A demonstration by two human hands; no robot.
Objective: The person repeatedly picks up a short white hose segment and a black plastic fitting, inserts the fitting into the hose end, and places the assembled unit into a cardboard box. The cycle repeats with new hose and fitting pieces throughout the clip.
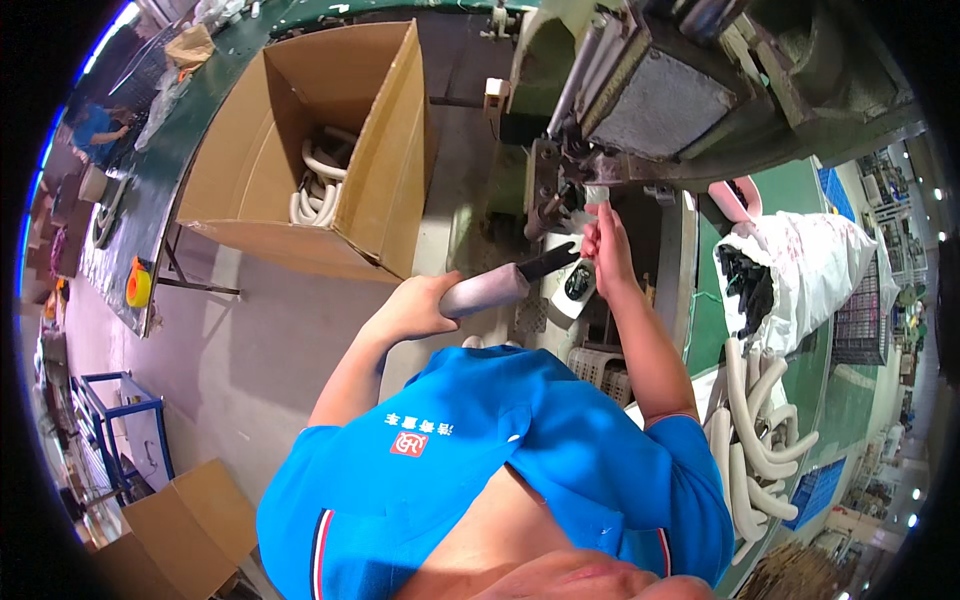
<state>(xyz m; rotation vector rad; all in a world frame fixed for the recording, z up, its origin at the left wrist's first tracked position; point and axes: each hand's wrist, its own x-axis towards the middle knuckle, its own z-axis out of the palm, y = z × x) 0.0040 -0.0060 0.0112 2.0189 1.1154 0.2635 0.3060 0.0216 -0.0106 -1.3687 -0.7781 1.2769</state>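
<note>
My left hand (415,305) is wrapped round a thick pale grey tube (487,291). From the tube's far end sticks a black forked piece (553,261), pointing at the machine. Close to the machine's working head (556,190), my right hand (608,247) is raised with its fingers curled together. What those fingers hold, if anything, is too small to make out. Just below them is a white part with a dark oval opening (576,285), beside the forked piece's tip.
A tall cardboard box (235,165) holding curved pale tubes (318,200) stands left of the machine. On the green bench at right lie a white sack (805,265) with black parts (742,285) and more curved tubes (750,430). A blue metal frame (125,400) is at far left.
</note>
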